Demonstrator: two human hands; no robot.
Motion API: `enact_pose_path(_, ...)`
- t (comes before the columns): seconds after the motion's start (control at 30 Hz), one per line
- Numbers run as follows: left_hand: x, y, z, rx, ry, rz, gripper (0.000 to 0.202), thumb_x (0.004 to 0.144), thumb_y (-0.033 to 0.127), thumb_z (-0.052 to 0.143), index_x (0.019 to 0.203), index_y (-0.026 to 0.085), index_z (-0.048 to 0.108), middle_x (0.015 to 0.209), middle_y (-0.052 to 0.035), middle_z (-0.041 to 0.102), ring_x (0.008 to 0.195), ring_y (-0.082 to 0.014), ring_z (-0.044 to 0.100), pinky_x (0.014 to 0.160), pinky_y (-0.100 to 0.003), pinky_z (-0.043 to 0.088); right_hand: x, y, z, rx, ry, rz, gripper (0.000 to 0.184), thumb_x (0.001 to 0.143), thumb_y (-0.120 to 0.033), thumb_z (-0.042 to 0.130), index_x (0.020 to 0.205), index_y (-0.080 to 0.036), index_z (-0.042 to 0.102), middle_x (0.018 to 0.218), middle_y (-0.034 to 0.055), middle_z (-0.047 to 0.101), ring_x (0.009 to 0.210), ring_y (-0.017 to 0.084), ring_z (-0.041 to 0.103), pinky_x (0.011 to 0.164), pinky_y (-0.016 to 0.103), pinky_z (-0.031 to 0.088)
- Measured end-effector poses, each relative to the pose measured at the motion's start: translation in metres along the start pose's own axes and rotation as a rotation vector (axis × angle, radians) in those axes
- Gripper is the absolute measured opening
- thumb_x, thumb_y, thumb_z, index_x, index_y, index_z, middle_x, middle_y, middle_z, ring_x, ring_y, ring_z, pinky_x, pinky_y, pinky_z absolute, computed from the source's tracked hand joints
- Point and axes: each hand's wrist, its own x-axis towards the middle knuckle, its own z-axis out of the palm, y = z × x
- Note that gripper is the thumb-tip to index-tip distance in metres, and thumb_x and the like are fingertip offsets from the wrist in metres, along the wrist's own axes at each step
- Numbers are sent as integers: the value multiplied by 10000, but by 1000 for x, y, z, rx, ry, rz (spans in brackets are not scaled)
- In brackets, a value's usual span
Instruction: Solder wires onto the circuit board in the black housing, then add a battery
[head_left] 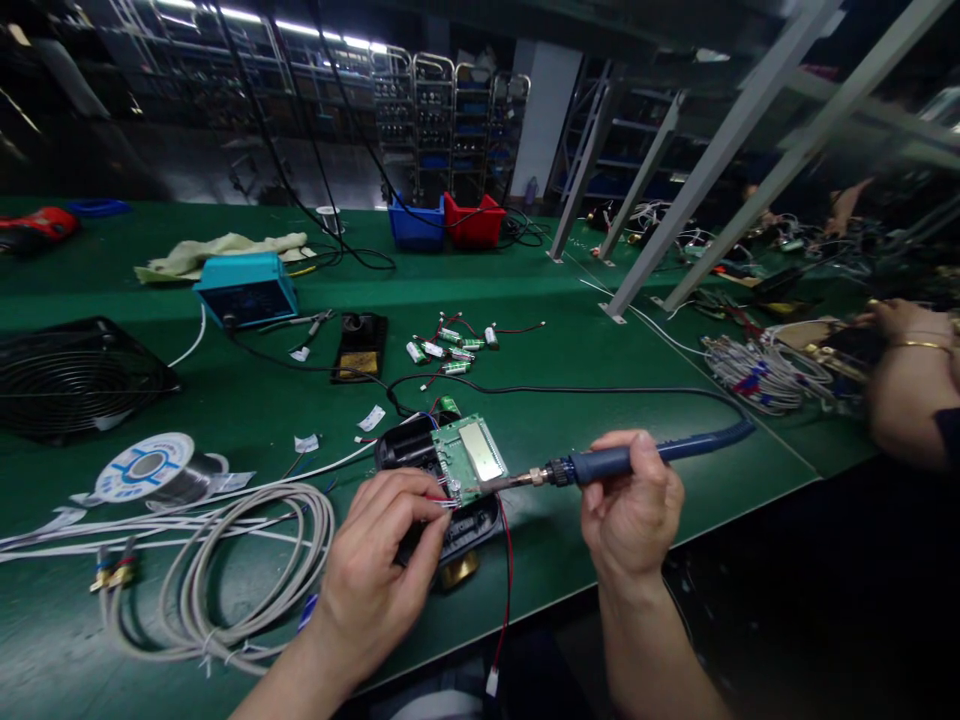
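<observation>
A: Entry, work piece. Green circuit board [471, 458] with a pale display panel sits tilted on a black plastic housing [442, 490], at the near edge of the green table [600, 370].

B: Hands?

A: Left hand [382, 565] is closed over the housing's near side, fingertips pinched at the board's lower corner, where thin red wires meet it. Right hand [634, 510] is wrapped shut around the blue handle of a soldering iron [600, 465]; the tip touches the board's lower edge, just beside the left fingertips.

B: Leads?

A: The iron's dark cable runs right, then loops back across the table. A red wire [508, 570] trails from the housing over the table edge.

B: Surroundings?

A: Behind the board, a cluster of small green batteries [454, 350] with red leads, and a black iron stand [360, 345]. Further left, a teal soldering station [247, 288]. Near left: solder spool [154, 468], coiled grey cable [225, 570], black fan [71, 378]. Far back, blue bin [416, 222] touching red bin [472, 222].

B: Others?

A: Another person's hand [904, 325], wearing a bracelet, rests among wire bundles [757, 372] at far right.
</observation>
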Motion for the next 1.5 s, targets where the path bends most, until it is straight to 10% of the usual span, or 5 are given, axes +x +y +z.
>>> enact_pose_path(0.73,4,1,-7,-13,-12,34,129,884,18,555,948,130,547,949,-37,583,976,-104,530,880,-279,442,4,4,5,38,53,52,436,805,-524,685,662,-125,583,459,6,442,267,94,308,245,177,214)
enact_pose_path(1.1,28,-11,-33,118,-316,233,129,956,68,443,986,157,532,928,-18,563,858,-113,504,773,-220,418,4,1,4,26,26,23,424,818,-505,671,658,-122,587,457,24,462,255,95,315,243,173,237)
enact_pose_path(1.5,14,-15,-23,216,-198,390,181,961,90,451,1056,88,605,1021,-77,611,966,-164,539,787,-282,449,9,1,-4,-23,-4,-27,381,865,-457,624,681,-125,591,431,-4,437,261,99,331,299,198,272)
